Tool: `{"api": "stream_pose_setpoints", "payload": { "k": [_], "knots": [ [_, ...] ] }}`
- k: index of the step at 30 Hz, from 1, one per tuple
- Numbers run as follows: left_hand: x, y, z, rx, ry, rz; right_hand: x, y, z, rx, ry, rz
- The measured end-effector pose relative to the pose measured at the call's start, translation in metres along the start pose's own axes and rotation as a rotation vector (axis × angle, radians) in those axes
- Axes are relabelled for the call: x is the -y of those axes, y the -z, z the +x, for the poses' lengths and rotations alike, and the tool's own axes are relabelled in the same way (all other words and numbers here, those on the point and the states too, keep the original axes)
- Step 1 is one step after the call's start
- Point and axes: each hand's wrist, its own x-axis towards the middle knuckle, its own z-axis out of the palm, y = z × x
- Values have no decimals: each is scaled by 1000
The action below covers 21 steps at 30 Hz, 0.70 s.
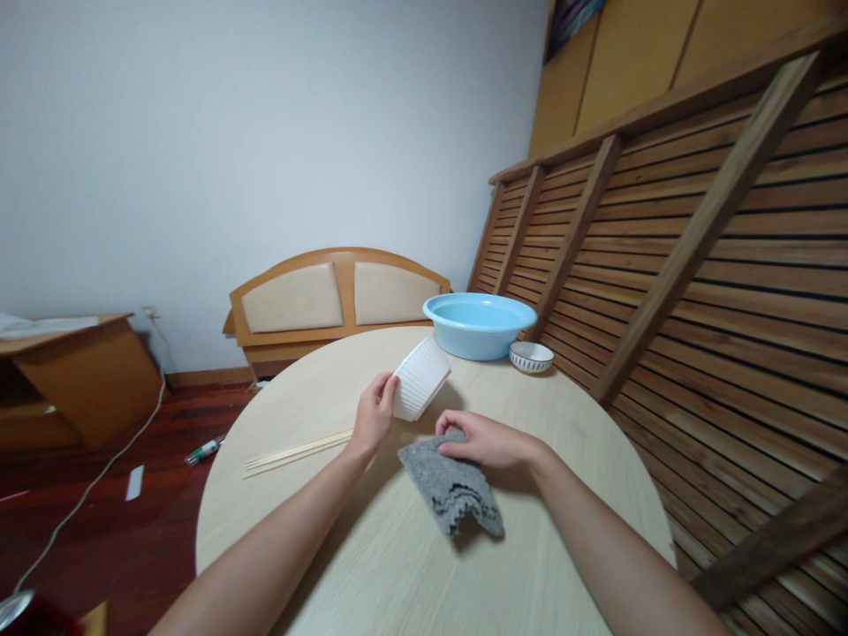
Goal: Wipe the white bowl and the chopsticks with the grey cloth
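My left hand (376,408) grips a white ribbed bowl (422,378) by its side, tilting it above the table. Its inside faces away from me, so I cannot see into it. A folded grey cloth (445,484) with zigzag edges hangs from my right hand (472,438), pinched between thumb and fingers. The cloth is just below and to the right of the bowl, apart from it. Several thin pale wooden sticks, likely chopsticks (291,454), lie on the table to the left, partly behind my left wrist.
On the round pale wooden table (563,495), a light blue basin (478,340) stands at the back, with a small patterned bowl (531,357) to its right. A slatted wooden frame (715,291) leans at the right. Beyond the table is a headboard (337,296).
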Motion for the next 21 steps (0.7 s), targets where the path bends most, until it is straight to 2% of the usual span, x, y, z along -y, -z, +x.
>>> {"api": "stream_pose_setpoints", "payload": {
  "k": [3, 5, 6, 8, 11, 13, 15, 17, 18, 21],
  "knots": [
    [1, 0, 0, 10, -12, 8, -10, 2, 1, -141, -35, -288],
    [1, 0, 1, 16, -19, 10, -10, 3, 1, -204, 21, -355],
    [1, 0, 1, 18, -20, 10, -8, 2, 2, -194, 53, -332],
    [1, 0, 1, 18, -23, 11, -4, -2, 3, -69, 85, -227],
    [1, 1, 1, 22, -29, 19, -1, -9, 5, 178, 48, -159],
    [0, 1, 0, 29, -30, 23, -2, -12, 4, 243, 14, -175],
    [-2, 0, -1, 41, -32, 24, -3, -10, 3, 239, 4, -146],
    [-4, -2, -2, 60, -43, 26, -3, -5, 3, 145, 20, -91],
    [-6, -3, -4, 74, -52, 29, -3, -2, 2, 53, 38, -66],
    [-9, -7, -8, 110, -85, 55, -2, 10, 4, -348, 113, -40]
  ]
}}
